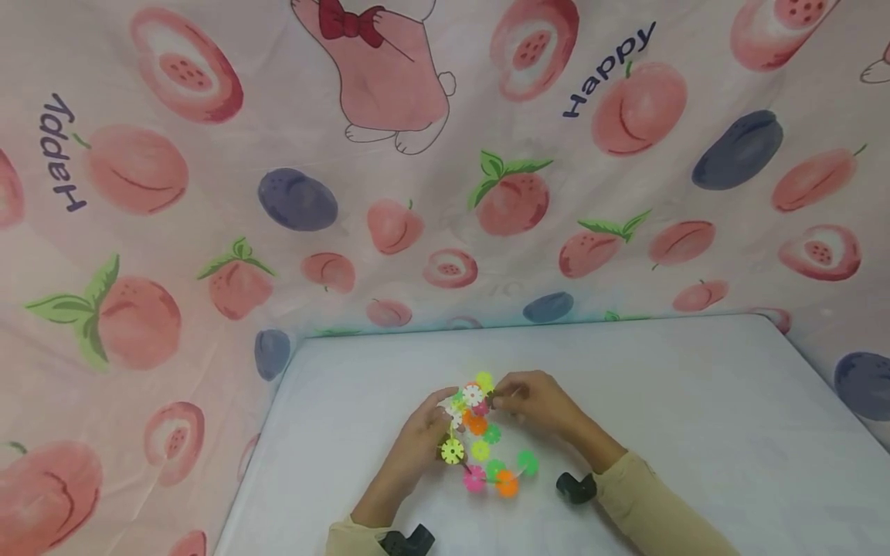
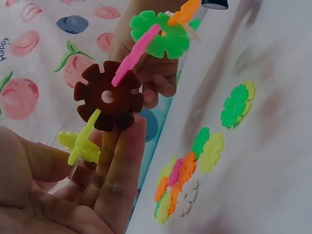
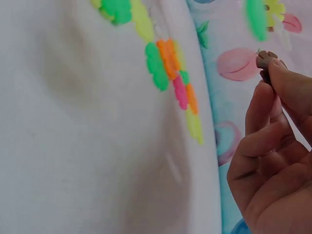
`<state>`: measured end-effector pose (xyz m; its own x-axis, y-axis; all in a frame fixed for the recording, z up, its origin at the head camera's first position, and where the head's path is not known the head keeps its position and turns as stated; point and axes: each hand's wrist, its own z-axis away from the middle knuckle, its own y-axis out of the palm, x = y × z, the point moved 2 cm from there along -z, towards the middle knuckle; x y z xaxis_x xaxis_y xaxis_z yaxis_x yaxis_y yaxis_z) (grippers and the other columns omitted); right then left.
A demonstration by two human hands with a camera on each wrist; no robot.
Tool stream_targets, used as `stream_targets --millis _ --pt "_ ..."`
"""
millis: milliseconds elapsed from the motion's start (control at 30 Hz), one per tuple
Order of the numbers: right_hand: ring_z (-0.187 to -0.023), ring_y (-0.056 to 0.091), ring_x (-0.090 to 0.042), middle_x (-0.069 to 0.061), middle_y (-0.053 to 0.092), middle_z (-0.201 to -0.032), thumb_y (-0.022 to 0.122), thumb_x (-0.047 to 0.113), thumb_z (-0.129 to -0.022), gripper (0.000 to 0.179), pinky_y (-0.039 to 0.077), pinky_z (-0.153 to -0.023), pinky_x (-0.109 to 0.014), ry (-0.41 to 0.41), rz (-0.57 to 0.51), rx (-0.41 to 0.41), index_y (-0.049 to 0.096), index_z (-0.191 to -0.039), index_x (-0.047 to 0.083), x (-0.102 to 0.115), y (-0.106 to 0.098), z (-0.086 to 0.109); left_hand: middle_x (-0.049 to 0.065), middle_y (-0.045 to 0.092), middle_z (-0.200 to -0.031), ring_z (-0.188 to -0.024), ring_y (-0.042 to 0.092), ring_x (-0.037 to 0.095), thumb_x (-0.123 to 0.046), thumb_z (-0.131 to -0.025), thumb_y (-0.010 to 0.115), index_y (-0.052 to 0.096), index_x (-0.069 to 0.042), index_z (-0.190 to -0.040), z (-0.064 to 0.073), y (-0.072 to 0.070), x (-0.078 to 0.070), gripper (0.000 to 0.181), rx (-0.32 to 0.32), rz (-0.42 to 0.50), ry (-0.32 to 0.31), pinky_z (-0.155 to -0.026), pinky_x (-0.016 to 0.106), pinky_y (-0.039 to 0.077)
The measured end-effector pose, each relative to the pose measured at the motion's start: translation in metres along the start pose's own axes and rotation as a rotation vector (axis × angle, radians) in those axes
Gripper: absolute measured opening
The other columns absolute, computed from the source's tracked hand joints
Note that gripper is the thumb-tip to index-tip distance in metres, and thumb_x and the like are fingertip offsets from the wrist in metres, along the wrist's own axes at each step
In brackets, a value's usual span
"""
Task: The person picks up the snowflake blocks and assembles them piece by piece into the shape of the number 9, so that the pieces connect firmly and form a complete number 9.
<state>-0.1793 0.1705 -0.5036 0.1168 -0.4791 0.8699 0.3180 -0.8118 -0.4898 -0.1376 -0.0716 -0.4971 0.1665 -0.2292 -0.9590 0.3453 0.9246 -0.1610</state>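
My left hand (image 1: 420, 432) pinches a yellow notched disc (image 2: 84, 146) at one end of a linked chain. In the left wrist view, a brown disc (image 2: 92, 92), a pink disc (image 2: 136, 54), a green disc (image 2: 146, 41) and an orange disc (image 2: 184, 11) follow along the chain, slotted into each other. Across from it, my right hand (image 1: 538, 401) pinches a small brown disc (image 3: 265, 59) between thumb and forefinger. A blurred green disc (image 3: 255, 19) and a yellow disc (image 3: 275, 12) hang just above that fingertip, apart from the brown disc.
Several loose discs in green, yellow, orange, pink and white lie on the white table, such as a green disc (image 2: 234, 106) and a white disc (image 2: 188, 197). Fruit-printed cloth (image 1: 445, 193) hangs behind the table (image 1: 695, 401). Black wrist devices (image 1: 575, 488) sit by both sleeves.
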Motion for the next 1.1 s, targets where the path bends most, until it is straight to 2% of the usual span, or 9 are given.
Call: stream_targets --millis 200,300,467,567,667,767,867,967,1100 --pt "-0.080 0.069 -0.031 0.004 0.075 -0.097 0.076 0.027 -0.093 0.010 0.057 -0.064 -0.034 -0.037 0.002 -0.054 0.077 -0.102 0.025 0.011 -0.007 0.006 0.024 0.063 -0.116 -0.072 0.069 0.020 -0.021 -0.109 0.043 0.046 -0.027 -0.153 0.001 0.003 -0.001 0.044 0.099 0.059 0.014 -0.067 0.032 0.057" --pt "-0.081 0.070 -0.032 0.006 0.075 -0.099 0.076 0.027 -0.093 0.009 0.055 -0.063 -0.032 -0.034 0.003 -0.071 0.078 -0.102 0.027 0.014 -0.009 0.008 0.025 0.063 -0.111 -0.069 0.069 0.020 -0.020 -0.109 0.043 0.048 -0.026 -0.151 0.001 0.003 -0.001 0.043 0.110 0.061 0.022 -0.065 0.030 0.057" --pt "-0.082 0.070 -0.033 0.005 0.076 -0.101 0.076 0.025 -0.093 0.010 0.056 -0.063 -0.035 -0.054 -0.009 -0.079 0.078 -0.102 0.027 0.016 -0.011 0.010 0.023 0.063 -0.108 -0.068 0.069 0.019 -0.020 -0.109 0.043 0.052 -0.029 -0.148 0.000 0.003 0.000 0.041 0.115 0.052 0.022 -0.063 0.028 0.055" --pt "-0.083 0.070 -0.027 0.007 0.075 -0.100 0.077 0.026 -0.092 0.009 0.057 -0.065 -0.035 -0.071 0.001 -0.083 0.078 -0.100 0.028 0.016 -0.011 0.010 0.029 0.062 -0.105 -0.066 0.069 0.019 -0.019 -0.109 0.042 0.054 -0.030 -0.146 0.001 0.004 0.000 0.041 0.123 0.044 0.023 -0.063 0.028 0.055" --pt "-0.082 0.069 -0.015 0.012 0.074 -0.096 0.080 0.027 -0.089 0.008 0.056 -0.072 -0.032 -0.099 0.048 -0.095 0.078 -0.095 0.032 0.016 -0.012 0.010 0.030 0.062 -0.105 -0.064 0.068 0.018 -0.019 -0.109 0.041 0.056 -0.030 -0.145 0.002 0.003 -0.001 0.040 0.134 0.041 0.026 -0.062 0.028 0.054" --pt "-0.081 0.065 -0.007 0.016 0.073 -0.090 0.081 0.027 -0.087 0.009 0.055 -0.075 -0.028 -0.150 0.098 -0.107 0.078 -0.092 0.034 0.018 -0.013 0.011 0.027 0.064 -0.103 -0.063 0.066 0.017 -0.020 -0.109 0.041 0.058 -0.029 -0.143 0.002 0.003 -0.002 0.039 0.138 0.031 0.032 -0.062 0.027 0.055" --pt "-0.079 0.063 -0.004 0.017 0.072 -0.086 0.082 0.026 -0.087 0.009 0.054 -0.072 -0.027 -0.200 0.117 -0.112 0.079 -0.092 0.033 0.020 -0.015 0.012 0.025 0.065 -0.105 -0.062 0.065 0.014 -0.022 -0.109 0.042 0.059 -0.029 -0.143 0.001 0.003 -0.001 0.038 0.137 0.014 0.046 -0.061 0.026 0.054" --pt "-0.077 0.063 -0.004 0.017 0.072 -0.085 0.082 0.023 -0.086 0.009 0.053 -0.068 -0.025 -0.230 0.115 -0.104 0.080 -0.092 0.031 0.020 -0.016 0.012 0.024 0.066 -0.112 -0.062 0.062 0.013 -0.023 -0.110 0.044 0.059 -0.029 -0.143 0.001 0.003 -0.002 0.037 0.126 -0.027 0.068 -0.061 0.025 0.053" --pt "-0.075 0.062 -0.004 0.016 0.072 -0.084 0.082 0.020 -0.086 0.009 0.053 -0.067 -0.025 -0.263 0.115 -0.083 0.081 -0.092 0.027 0.021 -0.018 0.012 0.017 0.064 -0.128 -0.071 0.059 0.012 -0.023 -0.109 0.044 0.060 -0.027 -0.143 0.003 0.003 -0.006 0.037 0.101 -0.082 0.099 -0.068 0.023 0.051"
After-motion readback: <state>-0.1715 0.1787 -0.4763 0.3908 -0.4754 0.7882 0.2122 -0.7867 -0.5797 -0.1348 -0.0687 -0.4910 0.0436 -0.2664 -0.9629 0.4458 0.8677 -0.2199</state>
